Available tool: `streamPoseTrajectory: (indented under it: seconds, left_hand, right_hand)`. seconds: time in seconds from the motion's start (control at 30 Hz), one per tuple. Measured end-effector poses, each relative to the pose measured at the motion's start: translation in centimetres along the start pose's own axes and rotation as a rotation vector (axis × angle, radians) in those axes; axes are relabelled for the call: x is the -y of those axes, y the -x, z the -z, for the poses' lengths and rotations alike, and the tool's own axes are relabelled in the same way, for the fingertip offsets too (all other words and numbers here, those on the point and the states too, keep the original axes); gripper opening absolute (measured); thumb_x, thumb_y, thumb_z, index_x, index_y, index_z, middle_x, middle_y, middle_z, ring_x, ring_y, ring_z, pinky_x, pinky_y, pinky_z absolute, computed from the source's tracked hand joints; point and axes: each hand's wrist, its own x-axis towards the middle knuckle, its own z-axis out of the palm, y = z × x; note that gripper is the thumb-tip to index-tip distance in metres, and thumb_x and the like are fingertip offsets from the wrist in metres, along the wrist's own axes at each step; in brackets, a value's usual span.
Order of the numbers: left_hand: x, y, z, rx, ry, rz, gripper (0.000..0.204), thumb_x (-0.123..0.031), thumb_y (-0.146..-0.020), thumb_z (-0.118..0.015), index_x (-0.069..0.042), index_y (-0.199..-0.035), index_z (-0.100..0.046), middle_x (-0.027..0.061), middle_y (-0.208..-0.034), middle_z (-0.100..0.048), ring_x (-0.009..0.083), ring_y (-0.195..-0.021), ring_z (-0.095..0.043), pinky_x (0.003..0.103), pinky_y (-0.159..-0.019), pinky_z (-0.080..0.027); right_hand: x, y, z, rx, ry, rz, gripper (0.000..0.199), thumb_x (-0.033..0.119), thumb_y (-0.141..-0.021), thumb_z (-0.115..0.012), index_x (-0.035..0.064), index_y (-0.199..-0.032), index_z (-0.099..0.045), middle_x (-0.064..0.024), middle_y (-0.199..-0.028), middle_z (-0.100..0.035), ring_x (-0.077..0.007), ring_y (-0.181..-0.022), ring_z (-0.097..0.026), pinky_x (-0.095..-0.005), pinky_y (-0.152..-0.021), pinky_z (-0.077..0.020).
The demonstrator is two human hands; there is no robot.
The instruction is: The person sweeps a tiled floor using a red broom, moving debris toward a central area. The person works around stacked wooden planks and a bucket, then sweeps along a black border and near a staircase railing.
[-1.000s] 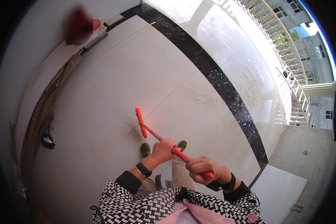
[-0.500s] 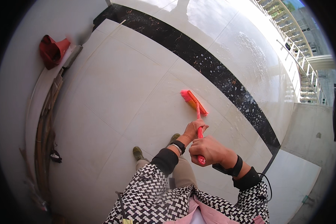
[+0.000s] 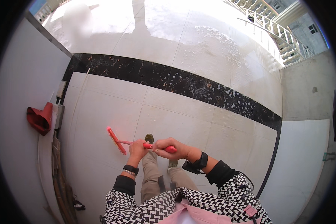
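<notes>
I see left hand [image 3: 137, 148] and right hand [image 3: 170, 148], both grips clenched on red floor wiper [image 3: 117, 140], head on near tile left of feet; far floor [image 3: 212, 56] wet, soapy; I judge most still undone

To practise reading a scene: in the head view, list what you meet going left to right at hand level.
Red cloth → squeegee head → left hand → right hand → black wrist device.
</notes>
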Motion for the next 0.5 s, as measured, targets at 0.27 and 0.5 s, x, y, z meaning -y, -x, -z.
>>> streamPoseTrajectory:
  seconds: [0.27,0.5]
  left_hand:
    - [-4.3,-15.0,1.0,-0.163,0.398,-0.25,0.033,-0.037,-0.092,-0.065,-0.008,-0.075,-0.067,0.0107,-0.084,-0.067,0.0367,-0.076,-0.065,0.048,-0.065,-0.051]
    - [-13.4,-25.7,1.2,-0.202,0.795,-0.589,0.028,-0.023,-0.091,-0.07,-0.004,-0.075,-0.058,0.0139,-0.083,-0.059,0.0399,-0.076,-0.059,0.046,-0.065,-0.049]
  right_hand:
    - [3.2,-8.3,7.8,0.031,0.426,-0.092,0.012,0.003,-0.081,-0.064,0.0038,-0.072,-0.055,-0.0101,-0.068,-0.055,-0.0289,-0.069,-0.057,-0.0398,-0.064,-0.0457]
    - [3.7,-11.0,10.8,0.151,0.862,-0.302,0.014,0.007,-0.07,-0.07,0.0078,-0.069,-0.056,-0.0062,-0.077,-0.06,-0.028,-0.082,-0.06,-0.0394,-0.067,-0.0487]
